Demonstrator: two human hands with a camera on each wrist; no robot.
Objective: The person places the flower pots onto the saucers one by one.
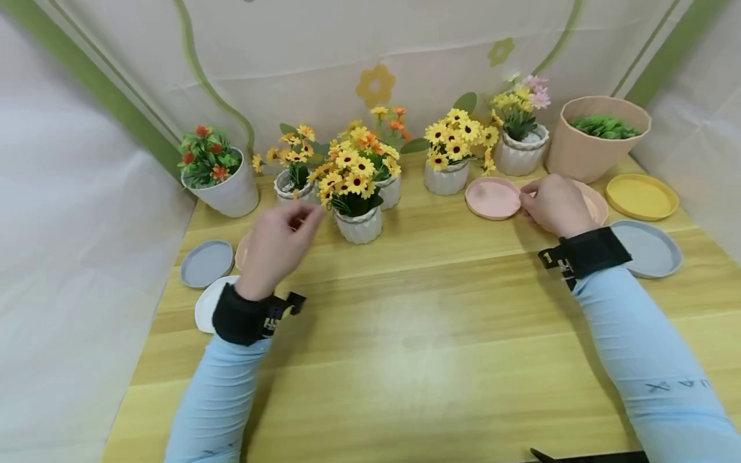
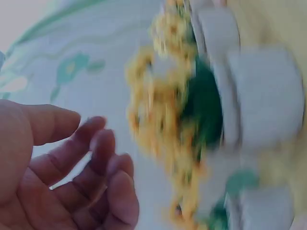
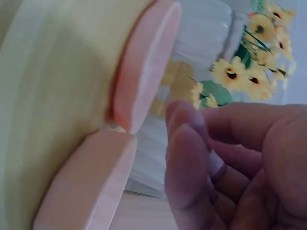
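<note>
My left hand (image 1: 280, 241) is over the left part of the table, its fingers loosely bent and holding nothing. Just past it stands a white fluted pot (image 1: 359, 226) of yellow artificial daisies (image 1: 350, 175), blurred in the left wrist view. Beneath and beside this hand lie a grey saucer (image 1: 206, 264), a white saucer (image 1: 210, 305) and a mostly hidden peach one (image 1: 240, 254). On the right, my right hand (image 1: 556, 204) hovers by a round pink saucer (image 1: 493, 198) and a larger peach saucer (image 1: 596, 207). In the right wrist view its bent fingers pinch nothing.
Along the back are a red-flowered pot (image 1: 228, 190), several more white flower pots including a sunflower-like one (image 1: 447, 177), and a large peach planter (image 1: 590, 145) with greenery inside. A yellow saucer (image 1: 642, 197) and grey-blue saucer (image 1: 651, 251) lie at right.
</note>
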